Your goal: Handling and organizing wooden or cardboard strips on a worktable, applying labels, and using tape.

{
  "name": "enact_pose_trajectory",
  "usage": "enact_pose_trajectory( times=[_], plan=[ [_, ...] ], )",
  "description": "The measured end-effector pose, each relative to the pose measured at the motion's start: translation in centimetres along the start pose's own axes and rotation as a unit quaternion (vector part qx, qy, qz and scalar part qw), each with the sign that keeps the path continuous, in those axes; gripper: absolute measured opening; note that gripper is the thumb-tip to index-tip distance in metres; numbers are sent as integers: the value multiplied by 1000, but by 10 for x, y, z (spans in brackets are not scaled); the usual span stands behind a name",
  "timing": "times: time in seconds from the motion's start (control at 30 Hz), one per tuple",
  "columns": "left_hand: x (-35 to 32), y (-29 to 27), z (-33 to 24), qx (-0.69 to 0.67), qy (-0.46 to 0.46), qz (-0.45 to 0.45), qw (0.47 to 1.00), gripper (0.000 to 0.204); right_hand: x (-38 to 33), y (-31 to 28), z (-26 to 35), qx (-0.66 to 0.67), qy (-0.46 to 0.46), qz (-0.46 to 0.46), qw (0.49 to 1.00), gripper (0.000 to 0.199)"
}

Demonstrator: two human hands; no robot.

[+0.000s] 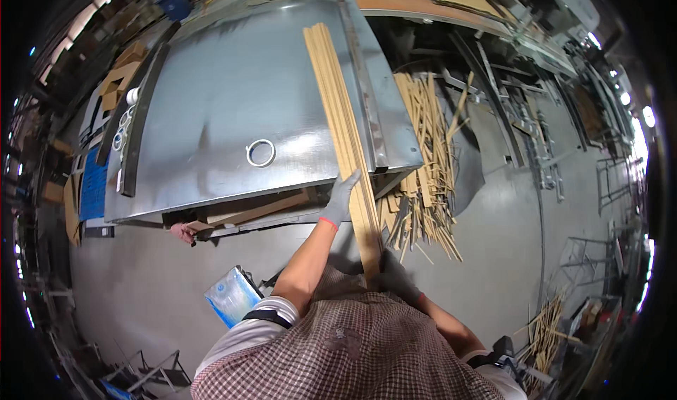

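A long stack of light wooden strips [337,111] slants from the metal table's top down to my waist. My left hand [342,197], in a grey glove, grips the stack from its left side just past the table's near edge. At the near end, my right hand [397,274] in a darker glove is closed around the strips against my checked apron; its fingers are partly hidden. The stack's far part lies over the metal table [218,76]. A roll of tape [261,152] lies on the table, left of the strips.
Many loose wooden strips [429,153] lean in a heap right of the table. A metal bar [144,121] runs along its left edge, beside several tape rolls [121,128]. A blue-and-silver can [233,296] stands on the floor at left. More strips [544,333] lie lower right.
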State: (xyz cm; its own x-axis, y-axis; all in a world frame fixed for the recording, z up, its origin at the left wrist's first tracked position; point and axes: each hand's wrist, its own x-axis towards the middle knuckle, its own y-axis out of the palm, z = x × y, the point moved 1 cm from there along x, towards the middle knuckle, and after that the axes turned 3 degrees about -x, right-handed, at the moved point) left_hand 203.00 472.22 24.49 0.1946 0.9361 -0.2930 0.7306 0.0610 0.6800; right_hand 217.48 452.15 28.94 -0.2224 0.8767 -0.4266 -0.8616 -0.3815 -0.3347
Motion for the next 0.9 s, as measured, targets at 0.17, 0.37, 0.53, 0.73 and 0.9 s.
enact_pose_trajectory(
  times=[0.17,0.37,0.53,0.73,0.9],
  plan=[
    [-53,35,-39,-69,-17,103,992,44,13,12,45,-170,-175,-261,934,86],
    [-45,79,-55,116,138,155,971,52,11,-32,61,-466,-311,-301,771,71],
    [-80,146,-86,95,222,242,940,56,-13,-58,98,-81,-214,-300,926,68],
    [-114,204,-96,89,182,264,943,48,-31,-85,100,-111,-275,-338,893,70],
    [-107,232,-90,128,233,262,928,45,-30,-106,99,-161,-315,-399,846,83]
  ],
)
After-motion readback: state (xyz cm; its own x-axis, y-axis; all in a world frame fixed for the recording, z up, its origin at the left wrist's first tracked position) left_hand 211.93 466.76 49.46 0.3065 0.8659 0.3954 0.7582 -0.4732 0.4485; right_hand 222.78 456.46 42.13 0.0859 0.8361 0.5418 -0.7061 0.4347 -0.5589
